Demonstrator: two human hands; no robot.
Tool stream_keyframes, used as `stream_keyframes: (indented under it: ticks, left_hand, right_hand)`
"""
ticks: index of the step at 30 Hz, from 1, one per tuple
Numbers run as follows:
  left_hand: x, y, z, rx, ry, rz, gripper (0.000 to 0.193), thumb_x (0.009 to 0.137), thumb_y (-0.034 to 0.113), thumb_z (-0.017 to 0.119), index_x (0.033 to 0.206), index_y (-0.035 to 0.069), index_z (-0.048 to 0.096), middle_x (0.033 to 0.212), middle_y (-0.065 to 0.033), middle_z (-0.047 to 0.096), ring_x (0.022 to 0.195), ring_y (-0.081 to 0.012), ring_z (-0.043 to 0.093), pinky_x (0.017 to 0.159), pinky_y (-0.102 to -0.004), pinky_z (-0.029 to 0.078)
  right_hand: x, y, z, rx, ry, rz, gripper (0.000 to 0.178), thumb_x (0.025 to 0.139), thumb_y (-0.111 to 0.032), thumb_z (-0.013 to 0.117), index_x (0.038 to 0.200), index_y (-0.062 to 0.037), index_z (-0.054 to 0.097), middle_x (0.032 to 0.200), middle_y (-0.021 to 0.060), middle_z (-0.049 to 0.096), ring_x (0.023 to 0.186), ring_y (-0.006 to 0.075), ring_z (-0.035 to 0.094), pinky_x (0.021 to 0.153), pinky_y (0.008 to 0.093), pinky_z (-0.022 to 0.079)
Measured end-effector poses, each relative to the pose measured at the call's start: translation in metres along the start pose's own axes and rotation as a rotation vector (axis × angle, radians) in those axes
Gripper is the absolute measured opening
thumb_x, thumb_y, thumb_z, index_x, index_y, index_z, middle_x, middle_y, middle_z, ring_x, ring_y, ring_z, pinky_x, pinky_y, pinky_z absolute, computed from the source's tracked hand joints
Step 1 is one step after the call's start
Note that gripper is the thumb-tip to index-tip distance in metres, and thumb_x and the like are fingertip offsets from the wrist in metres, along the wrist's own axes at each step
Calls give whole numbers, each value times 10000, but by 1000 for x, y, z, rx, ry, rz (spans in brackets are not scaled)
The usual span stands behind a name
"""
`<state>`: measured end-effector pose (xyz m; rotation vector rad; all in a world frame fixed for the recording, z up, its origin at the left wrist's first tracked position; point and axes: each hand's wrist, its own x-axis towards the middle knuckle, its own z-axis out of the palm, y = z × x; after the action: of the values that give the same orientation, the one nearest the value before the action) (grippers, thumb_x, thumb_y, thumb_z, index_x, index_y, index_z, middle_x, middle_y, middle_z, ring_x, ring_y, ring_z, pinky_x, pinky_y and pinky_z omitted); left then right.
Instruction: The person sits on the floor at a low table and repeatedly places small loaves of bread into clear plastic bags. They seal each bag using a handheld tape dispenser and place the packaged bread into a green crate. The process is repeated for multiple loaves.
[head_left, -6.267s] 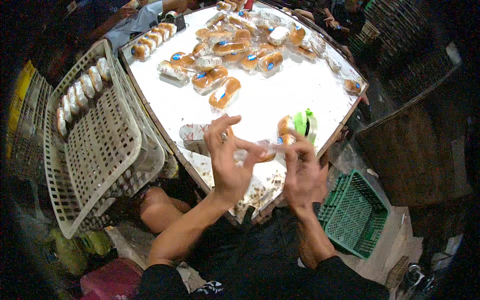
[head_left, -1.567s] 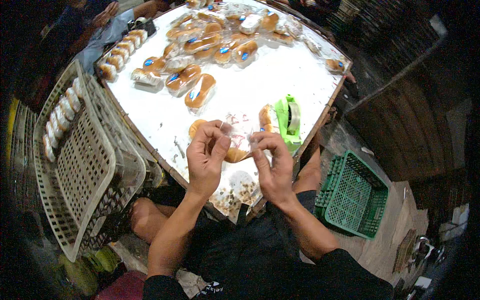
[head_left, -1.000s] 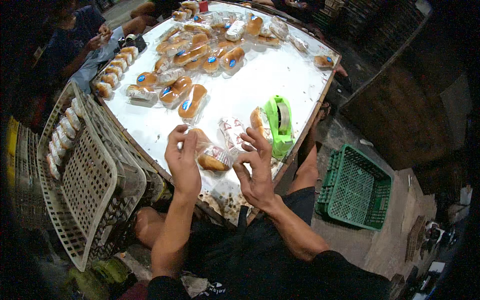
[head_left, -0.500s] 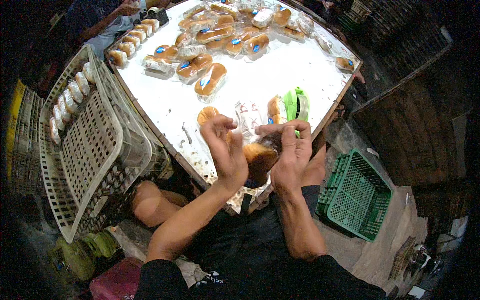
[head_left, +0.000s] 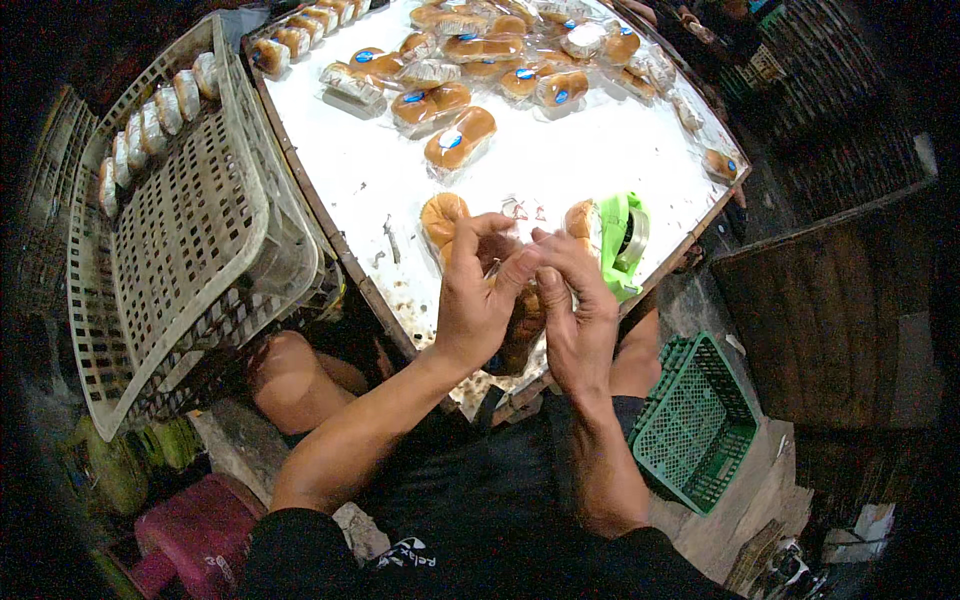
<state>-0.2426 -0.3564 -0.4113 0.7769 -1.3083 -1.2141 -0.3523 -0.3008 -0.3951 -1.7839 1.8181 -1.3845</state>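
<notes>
A brown-topped bread bun (head_left: pixel 524 328) lies at the near edge of the table, partly hidden below my two hands. My left hand (head_left: pixel 478 300) is closed in a pinch over its left side. From the right, my right hand (head_left: pixel 582 325) has bent fingers that meet the left fingertips; they are slightly blurred. Whatever thin thing the fingertips hold is too unclear to name. Beyond the left fingers sits another bun (head_left: pixel 441 218). White-and-clear wrapping with red print (head_left: pixel 522 208) lies past the fingertips. A further bun (head_left: pixel 581 222) rests against a bright green tape dispenser (head_left: pixel 617 245) on the right.
Several wrapped buns (head_left: pixel 460 138) are heaped across the white tabletop (head_left: pixel 340 150). At left, a tilted grey plastic crate (head_left: pixel 190 220) holds a row of wrapped buns. A green crate (head_left: pixel 697 425) stands on the floor to the right, and a maroon stool (head_left: pixel 200 530) at lower left.
My hands have come together above the bun, closing the gap between their fingertips. The whole view has shifted, so the table's things appear further right.
</notes>
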Motion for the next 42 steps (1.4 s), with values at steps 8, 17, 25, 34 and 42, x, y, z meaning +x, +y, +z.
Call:
stream_keyframes:
  ticks: [8,17,25,34,42]
  left_hand:
    - [9,-8,2,24,-230,-125,260,897,218,674,840,-21,587,906,-72,549,804,-126,537,713,-282,455]
    - [-6,-17,4,-182,-154,-483,135,861,75,624,847,92,490,780,26,436,789,-87,453,736,-241,391]
    - [-3,-23,14,-53,-109,-353,156,859,36,623,919,50,480,810,4,487,731,-84,468,688,-241,417]
    - [-3,-36,11,36,-40,-286,159,868,66,639,899,45,484,829,-12,482,764,-97,467,696,-254,411]
    - [-6,-51,0,88,48,-286,120,897,64,571,941,7,476,842,-52,515,787,-159,503,737,-305,439]
  right_hand:
    - [-7,1,-9,-215,125,-2,165,835,-65,668,991,-33,620,945,106,560,945,269,535,890,404,411]
    - [-19,19,15,642,323,473,114,881,-58,577,984,-35,533,978,68,518,969,186,510,889,330,413]
    - [-32,182,-85,-231,156,854,422,878,-363,603,921,56,614,965,219,617,915,359,593,841,442,451]
    - [-86,174,-52,205,411,817,345,912,-306,601,881,33,657,953,156,646,881,228,589,786,350,454]
    - [-40,28,54,547,293,470,121,897,-108,601,941,5,606,1092,90,543,1041,180,507,940,311,398]
